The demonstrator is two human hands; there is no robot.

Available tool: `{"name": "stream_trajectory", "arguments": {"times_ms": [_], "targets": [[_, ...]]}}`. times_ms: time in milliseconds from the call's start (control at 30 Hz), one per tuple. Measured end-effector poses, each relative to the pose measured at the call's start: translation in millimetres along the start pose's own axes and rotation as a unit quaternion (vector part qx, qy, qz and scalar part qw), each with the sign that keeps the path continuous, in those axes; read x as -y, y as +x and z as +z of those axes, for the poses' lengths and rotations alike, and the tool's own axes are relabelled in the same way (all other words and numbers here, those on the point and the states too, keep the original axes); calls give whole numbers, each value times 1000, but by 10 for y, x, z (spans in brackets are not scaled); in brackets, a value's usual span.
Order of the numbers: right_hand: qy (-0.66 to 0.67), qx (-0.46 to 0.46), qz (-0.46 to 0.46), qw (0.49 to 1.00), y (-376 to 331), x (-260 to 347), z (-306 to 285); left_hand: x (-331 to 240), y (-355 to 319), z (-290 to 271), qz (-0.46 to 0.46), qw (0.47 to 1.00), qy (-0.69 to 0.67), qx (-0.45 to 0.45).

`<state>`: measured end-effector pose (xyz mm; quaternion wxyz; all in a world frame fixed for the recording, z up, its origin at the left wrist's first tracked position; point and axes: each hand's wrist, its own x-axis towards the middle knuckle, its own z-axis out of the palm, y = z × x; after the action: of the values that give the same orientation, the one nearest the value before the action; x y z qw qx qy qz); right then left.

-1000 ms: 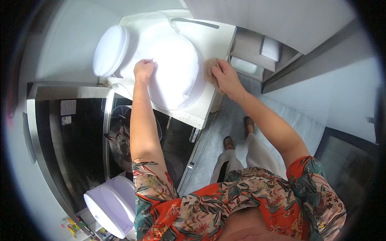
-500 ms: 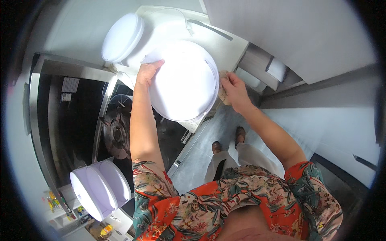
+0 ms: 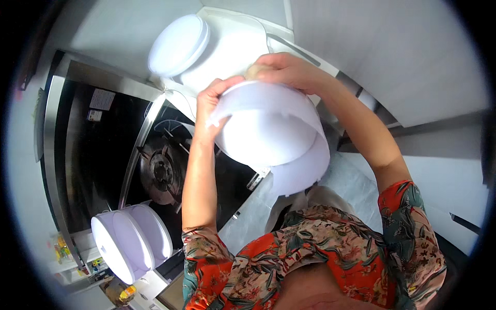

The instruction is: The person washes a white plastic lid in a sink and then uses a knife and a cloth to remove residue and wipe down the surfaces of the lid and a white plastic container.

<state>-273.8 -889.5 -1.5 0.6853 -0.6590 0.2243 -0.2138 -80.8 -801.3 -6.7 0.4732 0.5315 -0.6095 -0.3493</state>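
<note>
A white round plastic tub (image 3: 266, 135) with a cut-away side wall is held tilted in front of me, its open side facing me. My left hand (image 3: 214, 98) grips its upper left rim, thumb along the edge. At the far rim, my right hand (image 3: 290, 71) is closed on a beige cloth (image 3: 253, 72) and presses it against the outside of the tub. Part of the cloth is hidden under the fingers. Both hands are close together.
A white round lid-like piece (image 3: 176, 45) leans against the wall at the back left of the counter (image 3: 235, 39). A black gas stove (image 3: 161, 173) lies left of the tub. A white tiered round unit (image 3: 124, 243) stands at the lower left. Grey cabinets (image 3: 392, 51) flank the right.
The tub has tilted from lying nearly flat, its open side swinging toward me and to the right. My right hand, with the cloth, has moved from the right side to the far rim.
</note>
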Motion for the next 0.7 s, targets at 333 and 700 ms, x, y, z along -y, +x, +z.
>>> {"name": "stream_trajectory", "arguments": {"times_ms": [333,700], "targets": [[17,-45,81,996,-221,102,18,42,-340,-401,61,979,33,-190],[-57,165,-70,982,243,339,-8,-288,-442,-154,66,966,114,-223]]}}
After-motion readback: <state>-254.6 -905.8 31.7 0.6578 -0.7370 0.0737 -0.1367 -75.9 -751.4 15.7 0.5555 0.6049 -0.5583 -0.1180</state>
